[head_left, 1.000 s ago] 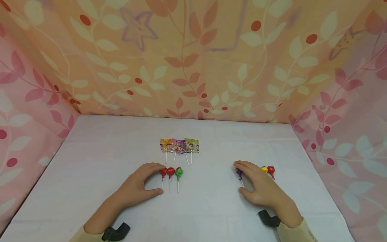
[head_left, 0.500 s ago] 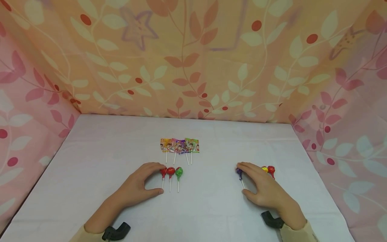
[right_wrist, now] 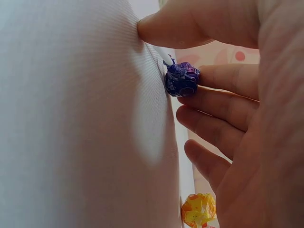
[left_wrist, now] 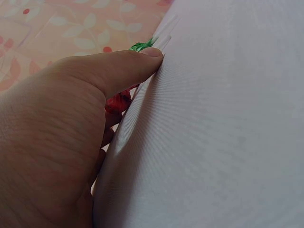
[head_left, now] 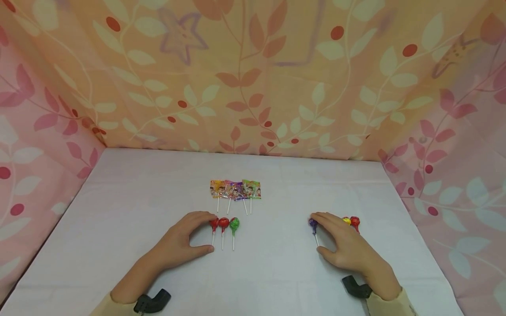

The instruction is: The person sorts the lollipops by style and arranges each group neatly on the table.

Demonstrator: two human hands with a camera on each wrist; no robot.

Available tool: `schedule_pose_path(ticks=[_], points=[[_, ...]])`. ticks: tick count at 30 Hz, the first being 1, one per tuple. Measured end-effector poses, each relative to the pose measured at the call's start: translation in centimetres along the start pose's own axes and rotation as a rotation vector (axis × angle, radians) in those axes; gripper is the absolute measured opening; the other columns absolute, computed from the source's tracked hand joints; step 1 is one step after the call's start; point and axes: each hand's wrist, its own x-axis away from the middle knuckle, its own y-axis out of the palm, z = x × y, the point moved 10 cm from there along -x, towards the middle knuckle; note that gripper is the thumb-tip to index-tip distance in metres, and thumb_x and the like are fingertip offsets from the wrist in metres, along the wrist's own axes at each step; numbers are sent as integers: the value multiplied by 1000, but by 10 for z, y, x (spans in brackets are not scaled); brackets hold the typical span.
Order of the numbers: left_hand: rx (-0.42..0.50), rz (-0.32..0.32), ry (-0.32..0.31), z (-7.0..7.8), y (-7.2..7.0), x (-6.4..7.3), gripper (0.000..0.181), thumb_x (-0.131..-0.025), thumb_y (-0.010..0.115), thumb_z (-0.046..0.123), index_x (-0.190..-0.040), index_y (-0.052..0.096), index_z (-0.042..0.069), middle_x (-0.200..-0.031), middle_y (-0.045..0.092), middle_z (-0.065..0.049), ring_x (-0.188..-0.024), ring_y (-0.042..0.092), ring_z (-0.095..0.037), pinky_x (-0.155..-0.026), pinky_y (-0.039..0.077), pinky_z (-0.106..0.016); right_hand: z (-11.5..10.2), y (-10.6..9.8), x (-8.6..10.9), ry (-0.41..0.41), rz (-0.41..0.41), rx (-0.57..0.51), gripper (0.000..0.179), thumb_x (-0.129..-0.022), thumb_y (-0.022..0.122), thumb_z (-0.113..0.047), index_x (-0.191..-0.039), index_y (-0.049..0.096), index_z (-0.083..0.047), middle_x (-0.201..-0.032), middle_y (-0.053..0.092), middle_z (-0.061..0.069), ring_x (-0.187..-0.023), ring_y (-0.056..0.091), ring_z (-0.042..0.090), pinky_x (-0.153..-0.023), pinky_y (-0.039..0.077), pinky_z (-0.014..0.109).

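Observation:
In the head view, two red lollipops (head_left: 215, 224) and a green lollipop (head_left: 235, 224) lie in a row on the white table. My left hand (head_left: 178, 245) rests at the row's left end, its fingertips by the leftmost red head and its thumb apart, near the stick's end. Farther right, my right hand (head_left: 341, 243) spans a purple lollipop (head_left: 313, 223). The right wrist view has its fingers touching the purple head (right_wrist: 182, 80), with the thumb (right_wrist: 171, 26) on the cloth near the stick. Beyond that hand lie a yellow lollipop (head_left: 346, 220) and another red lollipop (head_left: 355, 221), partly hidden.
Several lollipops in flat printed wrappers (head_left: 218, 189) lie overlapping behind the left row, sticks toward me. White cloth covers the table (head_left: 272, 276). A leaf-patterned curtain (head_left: 300, 87) closes off the back and both sides.
My right hand has shifted slightly to the right, while the purple lollipop stays in place. The left hand and the other lollipops hold still.

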Motion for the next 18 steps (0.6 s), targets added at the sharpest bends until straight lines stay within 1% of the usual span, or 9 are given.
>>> schedule_pose_path(ticks=[5,8,11,13,15,18], points=[[-6,10,7,3,0,0,81,-82,99,39,-153,61,34,-155,56,17,-148,50,-15,-118,47,-55,1,-1,-1,5,-5,0,83,-83,89,-22,-159,56,-12,-160,57,3,-149,52,31,-125,39,44],[-6,7,5,2,0,0,81,-82,99,40,-153,61,33,-155,56,17,-148,50,-14,-119,47,-55,0,-1,-2,1,2,-1,83,-83,90,-23,-158,56,-10,-160,57,5,-148,53,31,-127,34,35],[3,-2,-4,1,1,1,80,-83,99,40,-153,61,32,-155,55,18,-149,49,-13,-120,45,-54,-1,-2,-3,-15,17,-4,82,-83,90,-23,-157,57,-8,-158,58,6,-147,54,31,-126,23,22],[7,-7,-8,0,1,1,81,-83,98,40,-154,60,33,-156,54,19,-149,48,-13,-121,44,-53,-2,-3,-4,-24,26,-8,82,-83,91,-24,-157,57,-8,-158,58,6,-147,54,30,-124,16,15],[9,-9,-6,0,1,0,81,-83,98,39,-154,60,33,-156,54,19,-150,47,-14,-121,44,-54,-3,-4,-5,-32,37,-9,82,-83,91,-24,-156,58,-8,-158,58,5,-147,54,29,-123,14,13],[11,-10,-4,1,1,0,81,-83,98,39,-154,60,33,-156,54,18,-150,47,-14,-121,44,-55,-5,-4,-6,-45,48,-8,83,-83,92,-27,-156,58,-9,-158,59,4,-146,55,28,-124,16,14]])
